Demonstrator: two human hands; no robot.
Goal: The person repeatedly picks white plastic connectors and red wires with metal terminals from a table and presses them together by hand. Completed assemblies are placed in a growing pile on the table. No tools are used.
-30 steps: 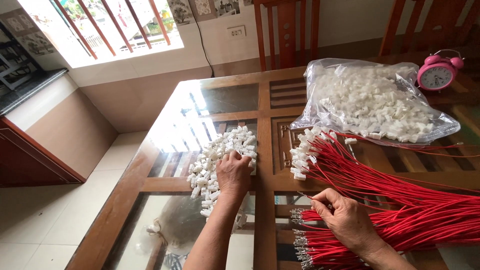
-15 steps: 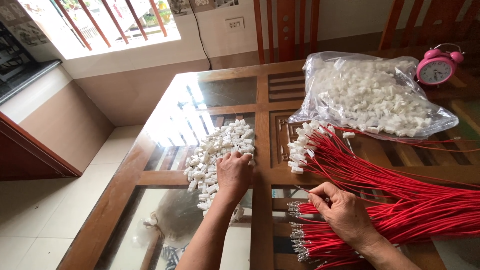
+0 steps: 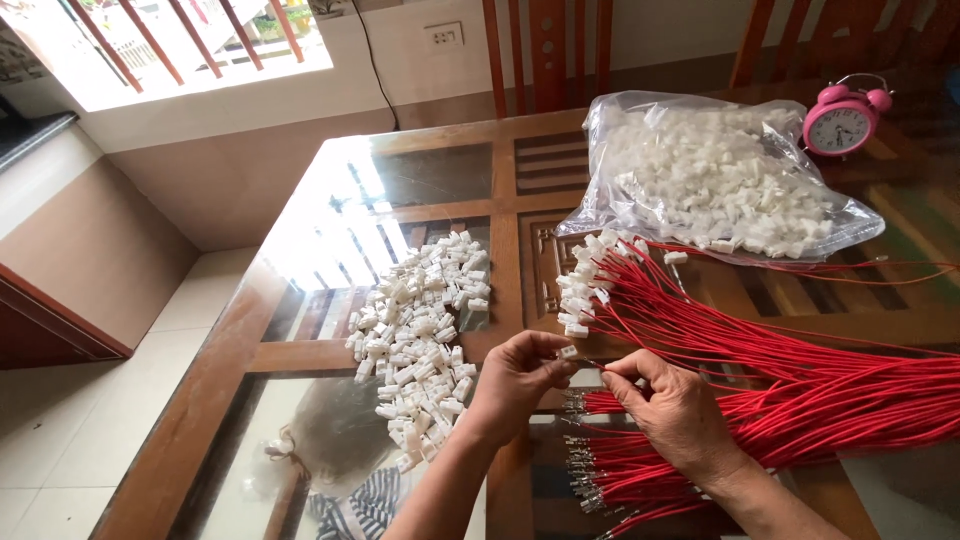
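Left hand (image 3: 518,378): pinches one small white connector housing (image 3: 567,351) at its fingertips, just above the table's wooden cross rail.
Right hand (image 3: 676,405): fingertips closed on a red wire (image 3: 612,368), its metal terminal pointing at the housing.
Risk: a tilted terminal may miss the cavity or bend; the tiny housing may slip.
Loose housings (image 3: 420,330): heaped left of the hands on the glass tabletop (image 3: 330,240).
Surroundings: unfitted terminal ends (image 3: 585,470) crowd beneath the right hand; finished wires (image 3: 590,285), bagged housings (image 3: 715,180) and pink alarm clock (image 3: 842,117) lie beyond.

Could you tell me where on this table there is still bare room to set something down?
Bare glass lies at the far left of the table, between the pile of white connectors and the far edge. The right half is crowded: bag of connectors, pink alarm clock, red wires.
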